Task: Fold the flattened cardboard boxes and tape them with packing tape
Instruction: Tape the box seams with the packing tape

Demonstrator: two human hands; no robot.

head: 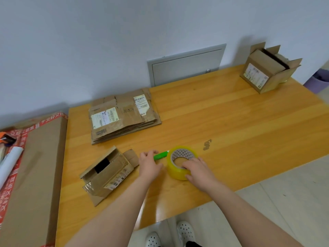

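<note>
A yellow roll of packing tape (179, 164) lies flat on the wooden table (231, 122). My right hand (199, 171) grips its near right side, fingers curled over the rim. My left hand (148, 164) sits just left of the roll with its fingers curled round the end of a green utility knife (161, 155). A partly folded small cardboard box (108, 172) lies to the left of my left hand. A stack of flattened cardboard boxes (122, 114) rests further back on the table.
A folded box with open flaps (267, 72) stands at the table's far right corner. A long cardboard carton with red tape (33, 166) lies along the left, with a white roll (9, 164) on it. A grey wall panel (187, 65) is behind the table. A purple bin (316, 82) stands at far right.
</note>
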